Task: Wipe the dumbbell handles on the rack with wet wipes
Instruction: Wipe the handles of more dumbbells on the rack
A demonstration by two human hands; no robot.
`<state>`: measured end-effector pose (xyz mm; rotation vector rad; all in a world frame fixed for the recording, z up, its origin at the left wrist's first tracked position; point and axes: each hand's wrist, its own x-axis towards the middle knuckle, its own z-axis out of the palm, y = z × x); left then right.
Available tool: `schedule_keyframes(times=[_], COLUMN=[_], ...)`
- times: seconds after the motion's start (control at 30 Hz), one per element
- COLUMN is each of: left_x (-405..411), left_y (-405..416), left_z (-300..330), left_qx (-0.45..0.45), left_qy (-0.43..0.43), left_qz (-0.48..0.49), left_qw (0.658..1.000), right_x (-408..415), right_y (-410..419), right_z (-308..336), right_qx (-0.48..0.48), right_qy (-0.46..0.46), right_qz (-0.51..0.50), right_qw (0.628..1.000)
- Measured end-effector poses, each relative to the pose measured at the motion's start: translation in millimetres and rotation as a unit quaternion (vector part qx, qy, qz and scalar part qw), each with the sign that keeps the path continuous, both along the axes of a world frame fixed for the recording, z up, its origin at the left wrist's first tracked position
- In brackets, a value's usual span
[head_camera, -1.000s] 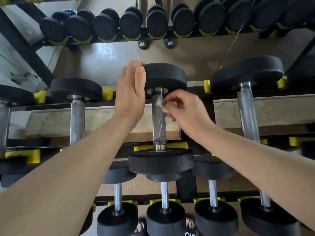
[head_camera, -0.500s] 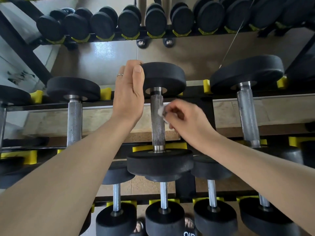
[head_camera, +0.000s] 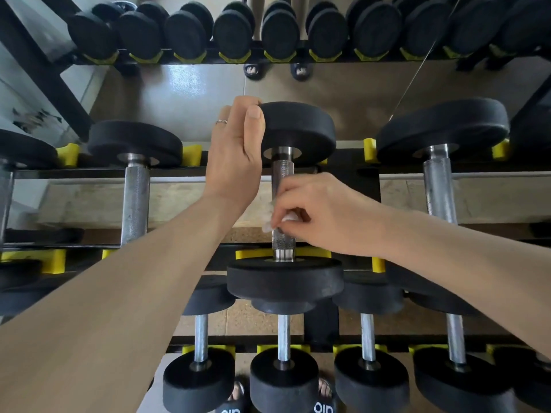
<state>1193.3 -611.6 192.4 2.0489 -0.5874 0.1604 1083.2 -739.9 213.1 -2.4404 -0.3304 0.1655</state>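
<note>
- My left hand [head_camera: 235,150] grips the left edge of the far black weight head [head_camera: 298,129] of the centre dumbbell, fingers curled over its rim, thumb lying along the side. Ring [head_camera: 221,122] on one finger.
- My right hand [head_camera: 322,213] pinches a white wet wipe [head_camera: 269,217] against the knurled steel handle [head_camera: 283,204] of that same dumbbell, in its lower half, a little above the near collar.
- Hands are apart: one on the far head, one on the bar.
- Near weight head [head_camera: 284,278] of this dumbbell sits on the front rail with a yellow cradle [head_camera: 313,252] behind it.
- Rack [head_camera: 366,186]: black steel frame, yellow plastic saddles at each dumbbell slot. Middle tier carries the centre dumbbell plus a neighbour on the left [head_camera: 135,186] and a bigger one on the right [head_camera: 439,180], each well apart from it.
- Lower tier [head_camera: 283,380]: a row of smaller dumbbells with thinner bars, heads toward me.
- Behind the rack is a mirror [head_camera: 193,93]; it reflects a row of black dumbbell heads [head_camera: 232,34] along the top and two sandalled feet.
- Floor [head_camera: 247,320] seen through the rack is speckled tan; a pale stone-like ledge [head_camera: 89,201] runs behind the middle tier.
- My own sandals [head_camera: 323,408] show at the bottom edge, under the lower tier.
- A thin diagonal line [head_camera: 417,64] crosses the upper right; can't tell what it is.
</note>
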Motion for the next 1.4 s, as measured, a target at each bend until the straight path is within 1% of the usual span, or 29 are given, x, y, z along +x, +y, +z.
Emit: schedule_keyframes(times=[0.1, 0.13, 0.17, 0.23, 0.27, 0.33, 0.37, 0.43, 0.5, 0.53, 0.57, 0.6, 0.63, 0.67, 0.7, 0.73, 0.77, 0.8, 0.87, 0.93, 0.97, 1.0, 1.03, 1.1, 1.2, 1.23, 1.3, 1.37, 1.4], left_x=[0, 1, 1, 2, 2, 0, 0, 2, 1, -1, -5, -11, -18, -25, -32, -39, -43, -46, -48, -47, -46, -46, -47, -48, -50, -50, -49, -49, -51], left_y=[1, 1, 0, -1, 0, 1, 2, 4, 6, 9, 14, 22, 31, 39, 44, 46, 46, 45, 41, 36, 34, 31, 29, 27, 23, 22, 19, 24, 29], left_z=[-1, -1, -1, -1, -1, 0, 2, 5, 7, 9, 12, 17, 23, 27, 31, 33, 32, 30, 21, 12, 8, 3, 0, -3, -2, -3, -6, -7, -8], left_qx=[0.003, 0.004, 0.001, -0.004, -0.003, 0.003, 0.006, 0.024, 0.066, 0.082, 0.087, 0.083, 0.085, 0.091, 0.104, 0.126, 0.152, 0.169, 0.163, 0.151, 0.156, 0.162, 0.166, 0.170, 0.149, 0.130, 0.091, 0.095, 0.113], left_qy=[-0.011, -0.009, -0.003, 0.010, 0.006, -0.013, -0.010, 0.029, 0.067, 0.070, 0.050, 0.005, -0.039, -0.048, -0.009, 0.057, 0.117, 0.152, 0.170, 0.146, 0.125, 0.102, 0.074, 0.027, 0.037, 0.063, 0.119, 0.137, 0.142], left_qz=[-0.017, -0.018, -0.016, -0.009, -0.010, -0.024, -0.032, -0.040, -0.030, -0.014, 0.013, 0.035, 0.029, -0.011, -0.070, -0.131, -0.172, -0.187, -0.168, -0.132, -0.116, -0.104, -0.097, -0.095, -0.083, -0.068, -0.037, -0.049, -0.068], left_qw=[1.000, 1.000, 1.000, 1.000, 1.000, 1.000, 0.999, 0.999, 0.995, 0.994, 0.995, 0.996, 0.995, 0.995, 0.992, 0.982, 0.966, 0.956, 0.957, 0.969, 0.973, 0.976, 0.978, 0.980, 0.985, 0.987, 0.988, 0.985, 0.981], right_x=[-13, -14, -13, -7, -7, -15, -22, -31, -28, -23, -18, -12, -7, -4, -4, -4, -5, -5, -7, -6, -5, -5, -8, -19, -40, -44, -45, -42, -42], right_y=[-10, -12, -13, -9, -3, 7, 10, 5, -1, -3, -2, 1, 4, 8, 12, 13, 15, 15, 15, 16, 17, 18, 21, 29, 43, 47, 50, 51, 51], right_z=[9, 11, 13, 11, 9, 0, -5, -5, 1, 3, 4, 5, 5, 3, 2, 1, 1, 3, 5, 3, -1, -5, -10, -16, -21, -23, -26, -29, -29], right_qx=[-0.006, 0.003, 0.022, 0.075, 0.085, 0.061, 0.050, 0.048, 0.092, 0.150, 0.229, 0.306, 0.367, 0.404, 0.425, 0.444, 0.468, 0.496, 0.546, 0.548, 0.519, 0.467, 0.408, 0.315, 0.277, 0.281, 0.310, 0.327, 0.324], right_qy=[0.126, 0.151, 0.144, 0.064, 0.023, -0.009, 0.000, 0.070, 0.120, 0.125, 0.126, 0.126, 0.131, 0.137, 0.144, 0.150, 0.157, 0.160, 0.160, 0.157, 0.156, 0.158, 0.165, 0.188, 0.173, 0.159, 0.129, 0.114, 0.113], right_qz=[0.031, 0.025, -0.008, -0.118, -0.143, -0.102, -0.073, -0.064, -0.118, -0.178, -0.241, -0.291, -0.320, -0.335, -0.342, -0.351, -0.360, -0.370, -0.391, -0.440, -0.473, -0.502, -0.519, -0.512, -0.492, -0.498, -0.531, -0.560, -0.565], right_qw=[0.992, 0.988, 0.989, 0.988, 0.986, 0.993, 0.996, 0.994, 0.981, 0.964, 0.935, 0.898, 0.863, 0.840, 0.825, 0.811, 0.792, 0.769, 0.724, 0.694, 0.695, 0.710, 0.733, 0.777, 0.807, 0.805, 0.778, 0.753, 0.750])
